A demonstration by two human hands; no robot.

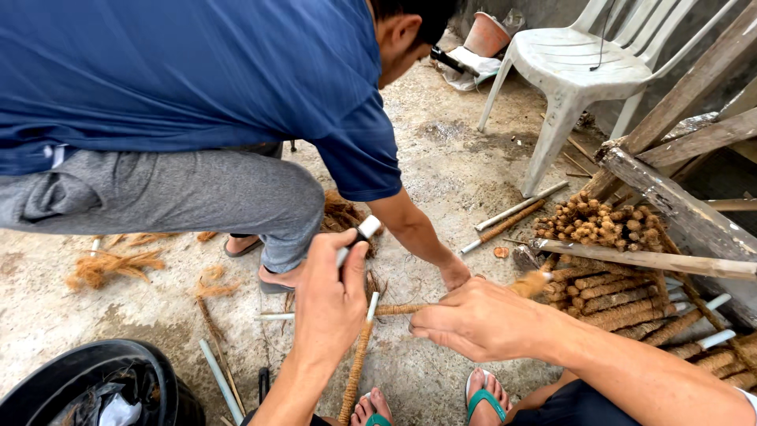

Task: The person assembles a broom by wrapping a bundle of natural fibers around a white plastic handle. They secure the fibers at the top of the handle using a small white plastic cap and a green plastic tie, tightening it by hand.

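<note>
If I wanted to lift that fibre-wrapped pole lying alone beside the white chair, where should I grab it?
Probably grip the fibre-wrapped pole around its brown wrapped middle, coming down from above. It lies flat on the concrete floor, apart from the stacked poles, so its top is free. The rough coir looks less slippery than the bare white end, and the middle should balance it.

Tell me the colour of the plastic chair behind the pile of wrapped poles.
White, a bit grimy; the plastic chair shows in the head view, upper right.

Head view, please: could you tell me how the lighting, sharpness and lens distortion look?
Head view: soft, even daylight without glare; the left hand and right hand on the fibre-wrapped stick are sharp; wide-angle bending curves the white plastic chair and edges.
</note>
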